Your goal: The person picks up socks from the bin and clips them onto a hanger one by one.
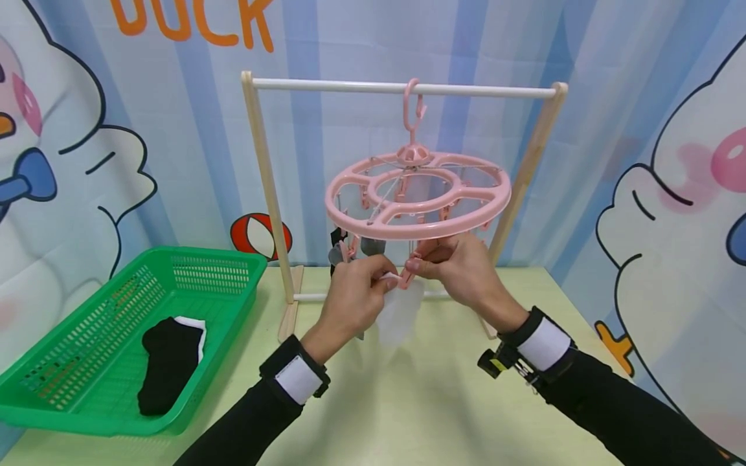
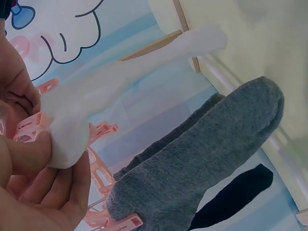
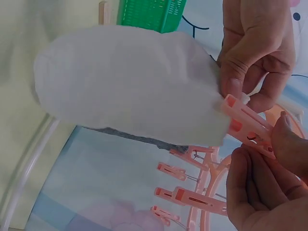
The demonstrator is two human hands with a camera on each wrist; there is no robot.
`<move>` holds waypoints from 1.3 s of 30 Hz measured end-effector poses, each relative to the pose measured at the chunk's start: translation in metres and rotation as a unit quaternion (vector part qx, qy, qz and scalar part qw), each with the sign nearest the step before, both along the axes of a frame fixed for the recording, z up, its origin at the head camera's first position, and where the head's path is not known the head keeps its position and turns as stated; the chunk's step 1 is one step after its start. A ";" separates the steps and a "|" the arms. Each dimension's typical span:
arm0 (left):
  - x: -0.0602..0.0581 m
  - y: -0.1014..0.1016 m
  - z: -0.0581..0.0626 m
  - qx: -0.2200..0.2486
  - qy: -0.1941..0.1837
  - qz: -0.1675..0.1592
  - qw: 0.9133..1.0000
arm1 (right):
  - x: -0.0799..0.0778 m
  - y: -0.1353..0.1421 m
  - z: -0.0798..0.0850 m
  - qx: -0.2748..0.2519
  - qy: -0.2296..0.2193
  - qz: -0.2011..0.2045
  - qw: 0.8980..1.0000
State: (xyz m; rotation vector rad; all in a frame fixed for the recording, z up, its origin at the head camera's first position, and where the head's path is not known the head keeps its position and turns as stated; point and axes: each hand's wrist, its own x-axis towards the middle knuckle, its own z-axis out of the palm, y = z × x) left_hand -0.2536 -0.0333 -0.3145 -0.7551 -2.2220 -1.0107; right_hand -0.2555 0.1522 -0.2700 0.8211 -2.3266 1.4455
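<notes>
My left hand (image 1: 357, 292) pinches the edge of a white sock (image 1: 402, 314), which hangs down below the fingers. Between the thumb and fingers of my right hand (image 1: 466, 272) is a pink clothespin (image 3: 248, 126), its tip at the sock's edge. That clothespin belongs to a round pink drying hanger (image 1: 419, 230) above both hands. The left wrist view shows a grey sock (image 2: 197, 159) clipped to the hanger, with a dark sock (image 2: 236, 197) behind it. Whether the clothespin has closed on the white sock is unclear.
The hanger hooks over the white bar (image 1: 338, 86) of a wooden-legged rack (image 1: 265, 168). To the left stands a green basket (image 1: 233, 323) with a black sock (image 1: 169, 369) and a bit of white in it. Other pink clothespins (image 3: 171, 170) dangle from the hanger.
</notes>
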 end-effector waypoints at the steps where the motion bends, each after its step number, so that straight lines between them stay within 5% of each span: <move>1: 0.000 0.000 0.000 0.007 0.004 -0.002 1.000 | 0.000 0.000 0.000 -0.002 -0.001 0.003 1.000; 10: -0.004 0.002 -0.002 0.041 0.039 -0.007 0.998 | 0.000 -0.002 0.001 0.002 -0.001 -0.004 1.000; 24: 0.001 -0.005 0.011 0.006 0.081 0.024 0.996 | 0.002 -0.005 -0.002 0.007 -0.044 -0.024 0.999; 27: 0.005 -0.009 0.020 0.011 0.142 0.035 0.989 | 0.002 -0.005 -0.003 0.009 -0.039 -0.027 0.999; 32: 0.007 -0.009 0.036 0.021 0.265 0.050 0.963 | 0.001 -0.005 -0.005 0.008 -0.035 -0.030 0.999; 39: -0.004 -0.006 0.047 -0.106 0.304 0.079 0.944 | 0.001 -0.008 -0.006 0.002 -0.028 -0.030 0.999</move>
